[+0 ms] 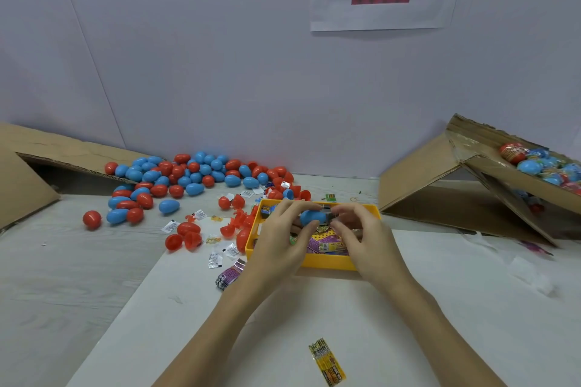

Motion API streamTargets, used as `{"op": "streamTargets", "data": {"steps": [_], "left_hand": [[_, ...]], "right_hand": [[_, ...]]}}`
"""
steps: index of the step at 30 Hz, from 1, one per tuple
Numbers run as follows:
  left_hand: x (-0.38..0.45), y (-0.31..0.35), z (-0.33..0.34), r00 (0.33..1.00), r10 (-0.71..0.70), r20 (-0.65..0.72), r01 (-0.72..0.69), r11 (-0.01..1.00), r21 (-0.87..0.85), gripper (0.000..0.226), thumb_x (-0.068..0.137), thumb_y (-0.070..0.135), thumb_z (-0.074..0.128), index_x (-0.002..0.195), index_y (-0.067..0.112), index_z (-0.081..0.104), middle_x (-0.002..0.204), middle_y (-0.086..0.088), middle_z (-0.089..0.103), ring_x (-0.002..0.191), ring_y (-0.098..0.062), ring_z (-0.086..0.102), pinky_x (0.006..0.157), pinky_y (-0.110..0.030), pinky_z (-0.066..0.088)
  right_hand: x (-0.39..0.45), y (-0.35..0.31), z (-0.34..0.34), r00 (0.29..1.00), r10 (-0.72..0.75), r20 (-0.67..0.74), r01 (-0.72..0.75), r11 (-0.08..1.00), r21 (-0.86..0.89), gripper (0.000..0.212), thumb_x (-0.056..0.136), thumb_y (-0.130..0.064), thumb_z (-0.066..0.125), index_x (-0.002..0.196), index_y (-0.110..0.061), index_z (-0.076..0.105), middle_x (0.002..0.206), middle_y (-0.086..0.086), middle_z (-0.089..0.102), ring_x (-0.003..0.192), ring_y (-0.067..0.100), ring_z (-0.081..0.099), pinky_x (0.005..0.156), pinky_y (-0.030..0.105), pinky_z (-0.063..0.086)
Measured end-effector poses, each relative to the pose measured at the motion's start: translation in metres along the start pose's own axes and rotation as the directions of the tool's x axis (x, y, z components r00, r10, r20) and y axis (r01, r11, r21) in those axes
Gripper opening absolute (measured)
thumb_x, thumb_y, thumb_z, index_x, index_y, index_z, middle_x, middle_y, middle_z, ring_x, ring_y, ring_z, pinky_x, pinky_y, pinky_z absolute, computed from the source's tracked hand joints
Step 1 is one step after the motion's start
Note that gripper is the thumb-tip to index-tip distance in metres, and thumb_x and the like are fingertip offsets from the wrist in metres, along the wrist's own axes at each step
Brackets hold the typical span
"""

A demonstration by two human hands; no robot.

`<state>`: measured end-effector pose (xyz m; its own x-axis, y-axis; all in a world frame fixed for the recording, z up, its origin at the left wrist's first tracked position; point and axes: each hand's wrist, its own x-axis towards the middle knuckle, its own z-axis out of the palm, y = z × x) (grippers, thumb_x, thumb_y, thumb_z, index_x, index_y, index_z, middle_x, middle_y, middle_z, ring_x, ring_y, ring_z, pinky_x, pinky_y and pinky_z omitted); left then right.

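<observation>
- Clasps blue egg (pixel 309 217) over yellow tray (pixel 327 262) in curled fingers of left hand (pixel 279 239).
- Pinches dark sleeve (pixel 328 217) at egg's end with right hand (pixel 358 234).
- Judged light, rigid, slippery; best gripped mid-body.

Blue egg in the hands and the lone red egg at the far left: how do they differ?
The blue egg is gripped by the left hand above the yellow tray; the red egg lies untouched on the table. The right hand pinches a dark piece at the blue egg's end; the red egg is bare. Both are smooth plastic eggs.
</observation>
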<state>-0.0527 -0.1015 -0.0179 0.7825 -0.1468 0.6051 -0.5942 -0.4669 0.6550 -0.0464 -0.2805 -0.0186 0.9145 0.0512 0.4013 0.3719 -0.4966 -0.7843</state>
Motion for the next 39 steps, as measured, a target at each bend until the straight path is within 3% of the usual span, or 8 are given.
{"op": "streamTargets", "data": {"steps": [2, 4, 8, 13, 22, 30, 36, 39], "left_hand": [[0.001, -0.002, -0.001, 0.999, -0.014, -0.037, 0.015, 1.0, 0.024, 0.025, 0.1, 0.014, 0.064, 0.124, 0.017, 0.067, 0.115, 0.007, 0.058, 0.098, -0.009, 0.062, 0.082, -0.018, 0.054], [0.001, -0.002, -0.002, 0.999, -0.016, -0.046, 0.017, 0.999, 0.029, 0.024, 0.1, 0.014, 0.064, 0.123, 0.018, 0.067, 0.114, 0.008, 0.057, 0.095, -0.009, 0.061, 0.08, -0.015, 0.052], [0.0, -0.001, 0.0, 1.0, -0.013, -0.027, 0.013, 1.0, 0.028, 0.023, 0.099, 0.015, 0.065, 0.122, 0.017, 0.068, 0.113, 0.006, 0.057, 0.093, -0.007, 0.061, 0.077, -0.013, 0.051], [-0.001, 0.0, 0.001, 1.0, -0.023, -0.012, 0.024, 0.999, 0.031, 0.023, 0.098, 0.015, 0.066, 0.121, 0.018, 0.069, 0.117, 0.005, 0.059, 0.092, -0.008, 0.061, 0.078, -0.016, 0.053], [0.0, -0.002, 0.0, 0.996, -0.04, -0.075, 0.044, 0.997, 0.059, 0.021, 0.1, 0.022, 0.064, 0.119, 0.016, 0.07, 0.108, 0.007, 0.069, 0.097, -0.004, 0.062, 0.075, -0.013, 0.051], [0.0, -0.005, 0.002, 0.993, -0.094, -0.076, 0.1, 0.991, 0.088, 0.023, 0.1, 0.029, 0.062, 0.118, 0.016, 0.072, 0.1, 0.007, 0.072, 0.09, -0.006, 0.065, 0.074, -0.025, 0.056], [-0.001, -0.004, 0.004, 0.994, -0.095, -0.051, 0.101, 0.989, 0.107, 0.022, 0.101, 0.029, 0.061, 0.117, 0.018, 0.071, 0.096, 0.011, 0.069, 0.093, -0.001, 0.061, 0.072, -0.018, 0.054], [-0.002, -0.002, 0.003, 0.994, -0.107, -0.03, 0.109, 0.99, 0.094, 0.022, 0.101, 0.03, 0.061, 0.116, 0.018, 0.072, 0.094, 0.011, 0.07, 0.093, -0.001, 0.062, 0.07, -0.013, 0.052]], "right_hand": [[0.0, 0.002, 0.003, 0.999, -0.019, 0.05, 0.033, 0.953, -0.3, 0.017, 0.1, -0.013, 0.065, 0.113, -0.018, 0.074, 0.119, -0.001, 0.067, 0.112, 0.012, 0.061, 0.098, 0.034, 0.053], [0.003, 0.0, 0.003, 0.996, 0.054, 0.076, -0.021, 0.924, -0.382, 0.017, 0.097, -0.02, 0.07, 0.112, -0.019, 0.076, 0.12, -0.001, 0.069, 0.11, 0.013, 0.061, 0.096, 0.029, 0.052], [0.012, -0.004, -0.003, 0.971, 0.199, 0.135, -0.136, 0.918, -0.372, 0.025, 0.089, -0.028, 0.079, 0.112, -0.018, 0.077, 0.105, -0.002, 0.073, 0.09, 0.008, 0.061, 0.067, 0.01, 0.043], [0.011, -0.001, 0.0, 0.973, 0.208, 0.103, -0.162, 0.928, -0.336, 0.012, 0.091, -0.02, 0.077, 0.102, -0.017, 0.077, 0.086, -0.005, 0.067, 0.071, 0.004, 0.057, 0.055, 0.007, 0.039], [0.005, 0.003, 0.0, 0.989, 0.132, -0.07, -0.142, 0.977, -0.159, 0.014, 0.098, -0.029, 0.067, 0.096, -0.017, 0.075, 0.085, -0.011, 0.069, 0.08, 0.0, 0.062, 0.059, 0.004, 0.043], [0.001, -0.001, 0.004, 0.982, 0.099, -0.158, -0.113, 0.99, -0.082, 0.012, 0.096, -0.027, 0.071, 0.096, -0.017, 0.077, 0.086, -0.01, 0.07, 0.079, -0.001, 0.064, 0.063, 0.002, 0.046], [-0.002, -0.003, 0.0, 0.979, 0.131, -0.154, -0.139, 0.99, -0.041, 0.012, 0.096, -0.024, 0.071, 0.101, -0.014, 0.075, 0.091, 0.0, 0.077, 0.071, 0.005, 0.073, 0.063, 0.017, 0.059], [-0.004, -0.006, 0.002, 0.989, 0.048, -0.137, -0.074, 0.979, -0.189, 0.013, 0.096, -0.027, 0.071, 0.101, -0.016, 0.076, 0.103, -0.001, 0.074, 0.095, 0.012, 0.071, 0.076, 0.025, 0.06]]}}
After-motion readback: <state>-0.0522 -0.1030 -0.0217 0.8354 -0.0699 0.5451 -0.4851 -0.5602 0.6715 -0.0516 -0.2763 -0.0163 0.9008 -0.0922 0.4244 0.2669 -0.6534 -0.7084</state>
